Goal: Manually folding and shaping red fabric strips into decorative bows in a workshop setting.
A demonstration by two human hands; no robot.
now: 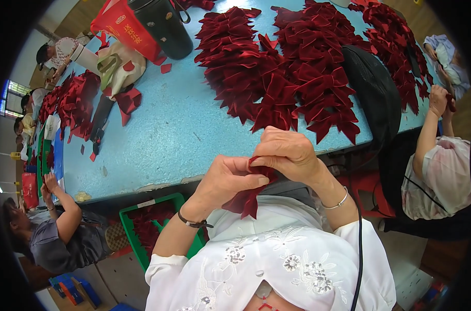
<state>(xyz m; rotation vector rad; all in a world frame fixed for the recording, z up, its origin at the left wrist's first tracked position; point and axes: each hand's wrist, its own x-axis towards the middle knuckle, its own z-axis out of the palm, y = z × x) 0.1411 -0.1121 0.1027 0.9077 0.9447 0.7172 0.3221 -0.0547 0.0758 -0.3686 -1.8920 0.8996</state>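
— Where the two hands meet, what is held?

— A dark red ribbon piece [247, 199] is pinched between them, just off the near edge of the surface. The left hand [226, 181] is closed on it from the left, thumb laid across the top, and the right hand [287, 151] is curled over it from above, fingers folded down. The tails of the ribbon are seen hanging below the hands, over a white embroidered blouse [277, 259].

— And what is worn at the wrists?

— A dark band is seen on the left wrist, a thin silver bangle on the right.

— What is found beyond the hands?

— A blue surface [168, 135] is spread with a large heap of finished red bows [297, 67] just behind the right hand. Further left, a smaller pile of red bows [72, 103] is laid near the far edge, with a black bag [163, 23] and a red bag [124, 26] at the back.

— Below the surface?

— A green crate [142, 228] filled with red ribbon is set on the floor, to the left of the left forearm. Other people are seated at the left and at the right.
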